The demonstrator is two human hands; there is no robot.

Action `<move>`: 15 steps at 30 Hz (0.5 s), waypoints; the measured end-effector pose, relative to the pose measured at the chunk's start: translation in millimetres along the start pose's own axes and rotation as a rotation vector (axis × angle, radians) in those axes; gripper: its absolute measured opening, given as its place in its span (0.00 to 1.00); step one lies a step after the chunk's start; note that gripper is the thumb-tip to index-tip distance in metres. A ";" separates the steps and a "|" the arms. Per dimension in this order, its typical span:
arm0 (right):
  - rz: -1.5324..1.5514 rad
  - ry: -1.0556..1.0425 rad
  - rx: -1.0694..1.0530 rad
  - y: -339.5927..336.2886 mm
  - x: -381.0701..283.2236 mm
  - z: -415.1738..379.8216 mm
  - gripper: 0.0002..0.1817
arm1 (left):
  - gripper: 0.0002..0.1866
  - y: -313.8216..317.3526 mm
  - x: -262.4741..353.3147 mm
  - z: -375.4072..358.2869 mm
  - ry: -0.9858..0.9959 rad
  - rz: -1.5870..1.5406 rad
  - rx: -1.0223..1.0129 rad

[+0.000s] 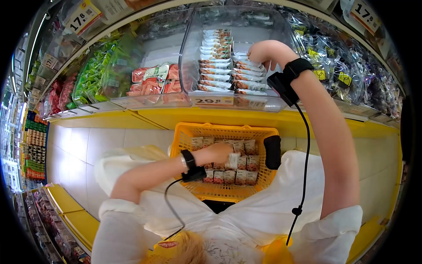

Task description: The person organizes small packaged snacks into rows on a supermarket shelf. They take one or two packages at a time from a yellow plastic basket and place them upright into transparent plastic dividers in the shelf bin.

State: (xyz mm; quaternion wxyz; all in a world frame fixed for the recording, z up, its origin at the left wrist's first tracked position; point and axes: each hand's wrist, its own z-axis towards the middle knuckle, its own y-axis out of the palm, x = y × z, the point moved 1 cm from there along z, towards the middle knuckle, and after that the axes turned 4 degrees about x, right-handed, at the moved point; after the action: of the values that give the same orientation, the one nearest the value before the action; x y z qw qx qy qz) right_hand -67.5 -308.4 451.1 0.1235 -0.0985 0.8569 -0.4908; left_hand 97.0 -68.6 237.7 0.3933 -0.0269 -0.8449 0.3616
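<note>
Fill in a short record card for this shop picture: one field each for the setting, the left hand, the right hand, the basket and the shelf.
setting: shop aisle, yellow shelving
left hand: in the basket, grip on a small packet
right hand: raised to the clear shelf bin, touching the packet rows
basket: yellow, holds rows of small packets
shelf: price tag below the bin

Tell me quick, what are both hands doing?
Left hand: closed on a snack packet over the yellow basket.
Right hand: touching shelf packets; grip cannot be told.
</note>
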 end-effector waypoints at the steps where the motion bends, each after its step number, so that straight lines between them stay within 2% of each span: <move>1: 0.006 -0.005 0.006 -1.9 -1.2 -3.3 0.28 | 0.12 -50.0 57.3 -22.2 0.045 -0.017 -0.201; 2: -0.046 0.014 -0.001 -4.6 -5.1 -10.2 0.27 | 0.10 -98.7 113.4 -50.9 0.084 0.084 -0.301; 3: -0.096 0.034 -0.008 -7.0 -8.3 -17.4 0.27 | 0.11 -133.5 143.6 -72.9 0.177 -0.035 -0.357; 5: -0.117 0.030 0.011 -11.0 -12.1 -30.1 0.26 | 0.14 -186.9 174.3 -109.0 0.432 -0.117 -0.146; 7: -0.145 0.022 0.025 -10.4 -13.8 -38.1 0.25 | 0.12 -236.2 198.5 -122.1 0.329 0.103 0.223; 9: -0.084 -0.015 0.044 -13.2 -14.5 -44.4 0.23 | 0.10 -269.9 187.1 -101.0 0.204 0.146 0.511; 10: -0.088 -0.020 0.052 -12.3 -13.7 -46.1 0.23 | 0.09 -283.9 177.5 -87.0 0.194 0.243 0.530; 12: 0.118 -0.062 0.284 -6.1 -11.4 -44.8 0.15 | 0.09 -306.0 145.3 -49.5 0.163 0.368 0.597; 15: 0.113 -0.058 0.210 -7.3 -12.2 -40.7 0.15 | 0.11 -317.3 127.1 -2.0 0.029 0.551 0.790</move>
State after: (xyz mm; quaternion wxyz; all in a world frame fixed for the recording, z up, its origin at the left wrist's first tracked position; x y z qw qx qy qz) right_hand -68.1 -275.2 478.7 0.1854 -0.0507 0.8009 -0.5671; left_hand 86.6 -259.3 521.1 0.2747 -0.1036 -0.5988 0.7452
